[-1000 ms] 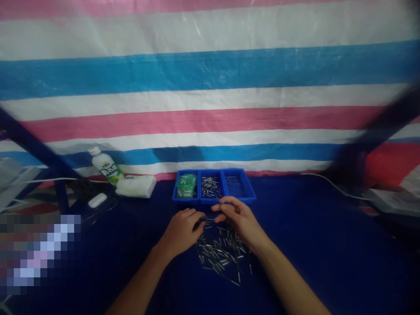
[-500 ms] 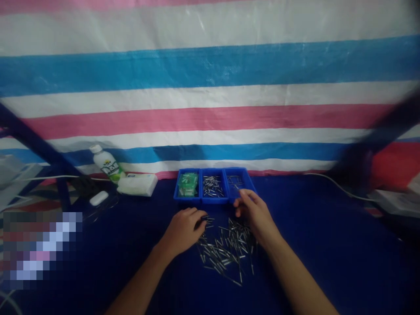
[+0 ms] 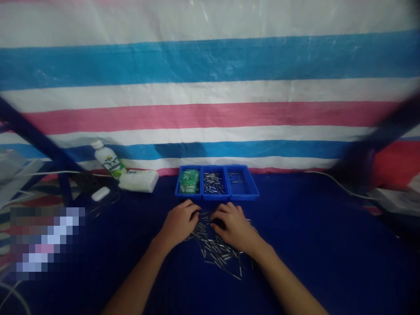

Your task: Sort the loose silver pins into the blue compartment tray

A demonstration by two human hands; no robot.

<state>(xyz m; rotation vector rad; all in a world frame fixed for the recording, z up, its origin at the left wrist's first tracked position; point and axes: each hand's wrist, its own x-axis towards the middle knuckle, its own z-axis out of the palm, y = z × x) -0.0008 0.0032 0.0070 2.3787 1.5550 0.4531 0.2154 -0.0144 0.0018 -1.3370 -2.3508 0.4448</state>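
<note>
A loose heap of thin metal pins [image 3: 219,251] lies on the dark blue tabletop in front of me. My left hand [image 3: 180,223] rests at the heap's upper left edge, its fingers curled and thumb drawn in close to them; what lies between the tips is too dark to make out. Over the upper part of the heap is my right hand [image 3: 234,225], fingers bent and thumb apart from them, tips near several pins. Just beyond both hands stands a blue three-part tray [image 3: 215,197]. Its middle compartment holds short metal pieces [image 3: 214,183], and a few thin pins [image 3: 235,177] lie in the right one.
Green-and-clear small packets [image 3: 189,180] fill the tray's left compartment. Left of it are a tissue pack [image 3: 139,181], a tilted white bottle [image 3: 107,159] and a white earbud-like case [image 3: 100,194]. A striped sheet [image 3: 210,116] hangs behind. A cable [image 3: 334,183] runs at right.
My right hand has moved from the tray's right compartment down and left onto the heap, closer to my left hand. My left hand has shifted slightly left. The view has tilted a little.
</note>
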